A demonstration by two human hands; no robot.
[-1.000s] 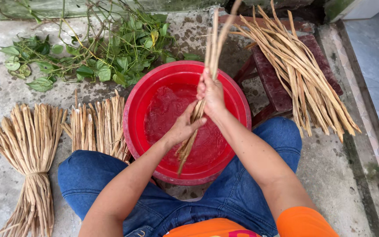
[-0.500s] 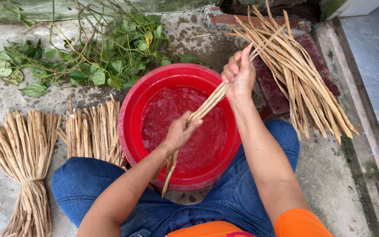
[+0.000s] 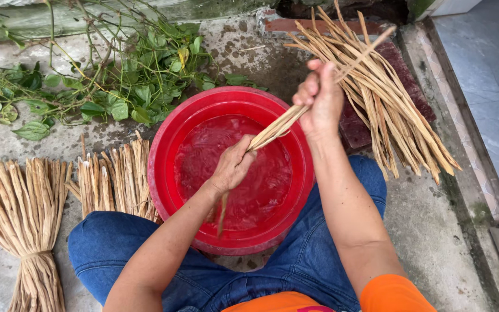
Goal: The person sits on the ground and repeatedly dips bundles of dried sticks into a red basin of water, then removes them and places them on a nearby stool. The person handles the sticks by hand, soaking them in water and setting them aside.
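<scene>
My left hand (image 3: 233, 166) and my right hand (image 3: 320, 99) both grip a thin bunch of pale tan fibre strips (image 3: 276, 126). The bunch slants from lower left to upper right over a red basin (image 3: 166, 136) that holds water. Its lower end hangs below my left hand over the water. Its upper end passes through my right fist and sticks out toward a loose pile of the same strips (image 3: 388, 98), which lies on a dark red mat to the right of the basin.
Two tied bundles of tan strips lie left of the basin, one (image 3: 24, 225) at the far left and one (image 3: 114, 182) beside my knee. Green leafy vines (image 3: 111, 86) are spread on the concrete behind. A tiled floor (image 3: 486, 75) borders the right side.
My right hand has moved up and to the right, tilting the bunch from near upright to a slant. My left hand has stayed over the basin, sliding along the strips.
</scene>
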